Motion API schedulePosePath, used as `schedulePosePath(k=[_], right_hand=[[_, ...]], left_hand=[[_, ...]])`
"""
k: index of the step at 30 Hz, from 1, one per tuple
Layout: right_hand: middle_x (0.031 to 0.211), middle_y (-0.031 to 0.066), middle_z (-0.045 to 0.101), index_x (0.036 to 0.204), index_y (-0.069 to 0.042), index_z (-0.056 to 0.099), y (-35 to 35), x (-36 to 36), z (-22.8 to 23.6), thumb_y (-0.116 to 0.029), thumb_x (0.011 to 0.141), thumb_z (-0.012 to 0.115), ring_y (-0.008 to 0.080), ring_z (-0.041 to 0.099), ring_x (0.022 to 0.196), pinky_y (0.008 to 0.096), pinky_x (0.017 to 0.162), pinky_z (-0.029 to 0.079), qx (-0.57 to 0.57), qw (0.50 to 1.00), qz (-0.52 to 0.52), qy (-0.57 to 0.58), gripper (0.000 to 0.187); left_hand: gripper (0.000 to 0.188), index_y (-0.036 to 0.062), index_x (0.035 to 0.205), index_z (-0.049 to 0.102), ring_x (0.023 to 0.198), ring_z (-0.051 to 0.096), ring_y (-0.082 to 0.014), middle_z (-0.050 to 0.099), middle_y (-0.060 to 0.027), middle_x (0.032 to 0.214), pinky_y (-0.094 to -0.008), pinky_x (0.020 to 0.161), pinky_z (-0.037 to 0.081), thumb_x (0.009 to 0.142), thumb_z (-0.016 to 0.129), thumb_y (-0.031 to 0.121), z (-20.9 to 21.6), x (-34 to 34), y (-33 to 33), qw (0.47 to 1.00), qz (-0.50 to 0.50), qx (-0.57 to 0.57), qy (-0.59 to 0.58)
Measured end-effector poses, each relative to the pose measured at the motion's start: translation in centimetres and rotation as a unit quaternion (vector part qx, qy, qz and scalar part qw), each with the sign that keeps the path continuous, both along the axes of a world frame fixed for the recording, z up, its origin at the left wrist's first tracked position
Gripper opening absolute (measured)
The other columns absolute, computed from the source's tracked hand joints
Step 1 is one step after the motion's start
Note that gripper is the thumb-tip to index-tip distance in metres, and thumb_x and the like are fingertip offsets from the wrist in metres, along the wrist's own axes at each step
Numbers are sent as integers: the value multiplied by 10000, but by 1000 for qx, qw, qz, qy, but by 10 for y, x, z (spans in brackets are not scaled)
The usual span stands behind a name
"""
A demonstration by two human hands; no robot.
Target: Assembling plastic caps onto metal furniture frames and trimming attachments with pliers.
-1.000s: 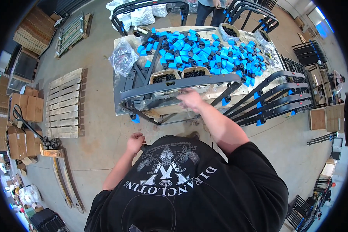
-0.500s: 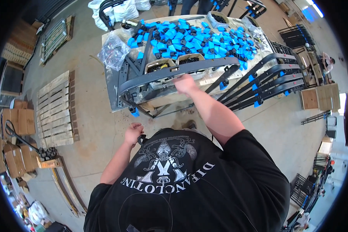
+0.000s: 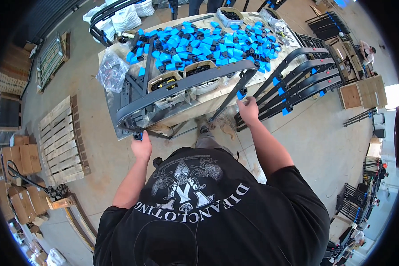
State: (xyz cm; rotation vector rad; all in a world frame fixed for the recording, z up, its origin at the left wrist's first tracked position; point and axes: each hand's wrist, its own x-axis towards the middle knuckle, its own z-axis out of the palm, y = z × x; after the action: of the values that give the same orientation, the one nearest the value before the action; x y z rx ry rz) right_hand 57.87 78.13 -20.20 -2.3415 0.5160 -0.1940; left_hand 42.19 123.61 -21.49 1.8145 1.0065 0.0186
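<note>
A curved black metal frame [image 3: 186,84] rests on the near edge of the worktable, with its legs pointing toward me. My left hand [image 3: 142,147] is closed round a blue end cap [image 3: 138,136] at the frame's left end. At the right leg, my right hand [image 3: 249,111] has its fingers curled against another blue end cap [image 3: 241,95]; its fingertips are partly hidden. Behind the frame stand two bins of small black parts, a left bin [image 3: 151,84] and a right bin [image 3: 213,71].
Blue and black caps [image 3: 204,42] lie heaped across the worktable [image 3: 228,98]. Several similar frames [image 3: 306,84] stand stacked at right. A clear plastic bag [image 3: 112,71] lies on the left corner. A wooden pallet [image 3: 62,139] and a pallet jack [image 3: 77,221] are on the floor at left.
My right hand has left the frame's front bar and moved right to the right leg's cap. My left hand has risen from beside my body to the left cap. The view has shifted.
</note>
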Motion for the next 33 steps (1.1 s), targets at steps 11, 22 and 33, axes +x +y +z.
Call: schedulePosePath(k=[11, 22, 33], right_hand=[[989, 240, 715, 1128, 32, 655, -9, 56, 36, -421, 810, 736, 396, 692, 967, 439, 864, 538, 11, 990, 132, 48, 559], [824, 253, 701, 824, 46, 709, -30, 76, 89, -385, 754, 712, 383, 703, 781, 457, 753, 552, -65, 902, 288, 315, 437], [1065, 247, 703, 1247, -75, 545, -14, 52, 21, -382, 772, 791, 413, 672, 1037, 468, 908, 520, 19, 987, 147, 70, 616]], left_hand=[[514, -67, 1110, 624, 868, 697, -273, 721, -160, 942, -393, 802, 530, 845, 748, 357, -8, 13, 7, 993, 49, 107, -9], [239, 18, 775, 608, 465, 567, -206, 580, -90, 614, -363, 406, 413, 806, 701, 236, 64, 18, 15, 968, -80, -148, 188], [417, -17, 1100, 544, 479, 530, -126, 596, -71, 679, -293, 419, 415, 803, 741, 201, 30, 7, -8, 993, 89, -36, -66]])
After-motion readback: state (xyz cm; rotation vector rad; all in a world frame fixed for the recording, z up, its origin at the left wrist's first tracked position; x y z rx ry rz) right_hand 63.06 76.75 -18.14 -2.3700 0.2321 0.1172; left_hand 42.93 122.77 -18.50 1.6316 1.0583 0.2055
